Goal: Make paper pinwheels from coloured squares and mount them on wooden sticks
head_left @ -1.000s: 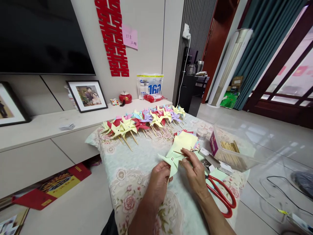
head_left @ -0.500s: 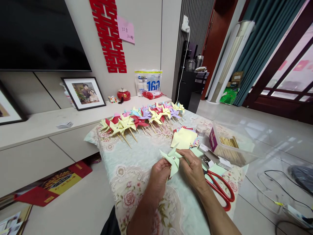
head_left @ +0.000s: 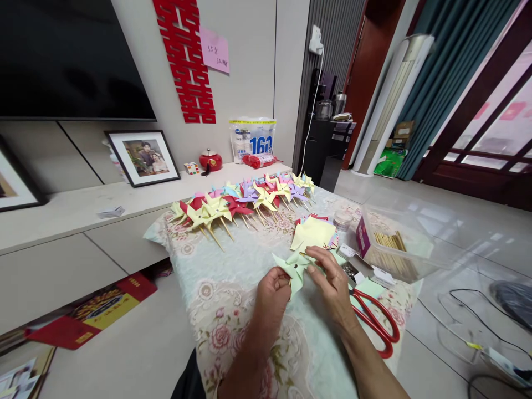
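A pale green paper pinwheel (head_left: 296, 270) with a small fastener at its centre sits in my left hand (head_left: 272, 288), whose thumb and fingers are closed on its lower left side. Most of its stick is hidden by that hand. My right hand (head_left: 332, 282) is at the pinwheel's right blade, thumb and forefinger apart; whether a fingertip touches the paper I cannot tell. Just beyond lies a stack of paper squares (head_left: 312, 233), pale yellow on top. Red-handled scissors (head_left: 378, 321) lie right of my right wrist, close to a small open box of metal fasteners (head_left: 352, 271).
Several finished pinwheels (head_left: 245, 202) lie along the table's far side. A clear plastic tub (head_left: 419, 260) with wooden sticks (head_left: 388, 244) stands at the right edge, near a small round clear container (head_left: 342, 219). A flowered cloth (head_left: 233, 277) covers the table.
My right hand's fingers have loosened from the pinwheel's right blade and spread apart, lifting slightly. The left hand keeps its hold, and the pinwheel has hardly moved.
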